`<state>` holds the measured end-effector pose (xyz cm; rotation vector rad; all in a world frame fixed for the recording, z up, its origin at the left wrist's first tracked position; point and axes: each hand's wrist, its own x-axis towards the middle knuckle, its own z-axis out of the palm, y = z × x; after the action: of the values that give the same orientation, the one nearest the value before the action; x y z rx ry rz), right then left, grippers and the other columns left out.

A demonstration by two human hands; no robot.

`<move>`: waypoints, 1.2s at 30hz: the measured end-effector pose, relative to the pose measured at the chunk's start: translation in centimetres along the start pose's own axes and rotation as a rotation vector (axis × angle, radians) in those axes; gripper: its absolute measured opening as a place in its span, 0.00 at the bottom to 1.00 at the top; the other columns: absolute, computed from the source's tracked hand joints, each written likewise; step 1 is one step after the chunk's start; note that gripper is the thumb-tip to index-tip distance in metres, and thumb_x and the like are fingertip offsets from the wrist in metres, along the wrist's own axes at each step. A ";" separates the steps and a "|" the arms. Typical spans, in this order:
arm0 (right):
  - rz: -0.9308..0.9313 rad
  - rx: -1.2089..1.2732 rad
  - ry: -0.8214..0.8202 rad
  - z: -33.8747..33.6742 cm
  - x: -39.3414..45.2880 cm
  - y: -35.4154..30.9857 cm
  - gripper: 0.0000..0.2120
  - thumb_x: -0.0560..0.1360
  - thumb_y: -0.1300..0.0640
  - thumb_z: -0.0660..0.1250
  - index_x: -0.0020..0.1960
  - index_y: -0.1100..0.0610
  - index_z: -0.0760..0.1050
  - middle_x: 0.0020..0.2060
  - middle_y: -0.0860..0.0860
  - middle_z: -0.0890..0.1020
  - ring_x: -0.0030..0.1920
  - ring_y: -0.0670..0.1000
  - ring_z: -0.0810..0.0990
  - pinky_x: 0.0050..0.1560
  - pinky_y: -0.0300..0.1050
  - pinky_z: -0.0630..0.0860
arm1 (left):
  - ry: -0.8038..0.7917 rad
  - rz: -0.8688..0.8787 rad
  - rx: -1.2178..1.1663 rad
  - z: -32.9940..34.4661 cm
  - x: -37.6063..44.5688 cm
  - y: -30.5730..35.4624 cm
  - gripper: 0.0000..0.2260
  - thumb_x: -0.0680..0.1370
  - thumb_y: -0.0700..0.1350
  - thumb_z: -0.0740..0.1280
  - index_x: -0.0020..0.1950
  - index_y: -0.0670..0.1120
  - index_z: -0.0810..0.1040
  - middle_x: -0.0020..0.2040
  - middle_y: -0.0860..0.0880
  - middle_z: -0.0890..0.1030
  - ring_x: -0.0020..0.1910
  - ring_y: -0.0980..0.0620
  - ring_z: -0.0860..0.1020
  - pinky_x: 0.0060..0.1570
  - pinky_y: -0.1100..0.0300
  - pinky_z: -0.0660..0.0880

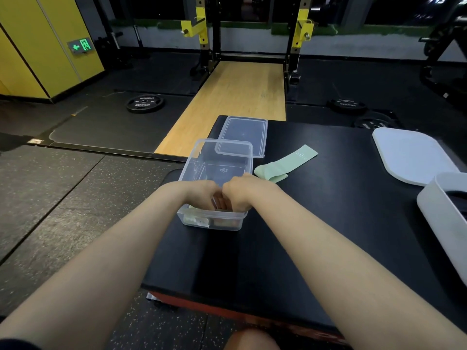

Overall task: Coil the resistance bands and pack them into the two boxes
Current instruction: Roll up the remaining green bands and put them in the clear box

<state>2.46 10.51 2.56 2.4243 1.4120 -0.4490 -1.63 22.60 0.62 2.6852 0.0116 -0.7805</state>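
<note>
A clear plastic box [194,157] stands on the black padded platform [316,223]. My left hand [199,195] and my right hand [240,193] reach side by side into its near end, fingers curled downward around a reddish coiled band [225,221]. A pale green coil [192,218] lies beside it in the box's near left corner. Most of both coils and my fingertips are hidden. A loose light green resistance band [285,162] lies flat to the right of the box. The second box, white [439,223], sits at the right edge.
The clear lid [242,132] leans on the far rim of the clear box. A white lid [409,155] lies at the far right of the platform. Weight plates [144,103] and a squat rack [252,46] stand on the gym floor beyond.
</note>
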 end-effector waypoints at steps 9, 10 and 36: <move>-0.029 0.193 0.235 0.8 -1.0 1.2 0.10 0.75 0.46 0.66 0.50 0.52 0.75 0.42 0.48 0.80 0.49 0.51 0.73 0.65 0.47 0.57 | 0.008 -0.003 0.011 0.2 0.1 -0.2 0.13 0.76 0.39 0.64 0.60 0.45 0.76 0.55 0.48 0.80 0.54 0.50 0.77 0.55 0.60 0.73; -0.027 0.207 0.278 1.1 -1.1 1.3 0.12 0.75 0.45 0.65 0.52 0.52 0.76 0.45 0.49 0.81 0.51 0.51 0.75 0.65 0.47 0.57 | 0.007 -0.004 0.011 0.2 0.0 -0.1 0.12 0.76 0.40 0.64 0.59 0.45 0.76 0.54 0.50 0.80 0.54 0.50 0.77 0.53 0.61 0.73; 0.449 0.939 0.544 6.6 -6.1 8.4 0.12 0.76 0.50 0.66 0.54 0.56 0.78 0.49 0.50 0.80 0.48 0.50 0.78 0.43 0.41 0.71 | 0.642 0.039 -0.370 -2.5 1.1 5.7 0.10 0.78 0.46 0.65 0.57 0.45 0.78 0.51 0.51 0.78 0.49 0.56 0.74 0.47 0.63 0.69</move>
<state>6.18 -0.92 -0.11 3.7298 0.8148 -0.4069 1.24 17.96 3.86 2.4449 0.2335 0.1162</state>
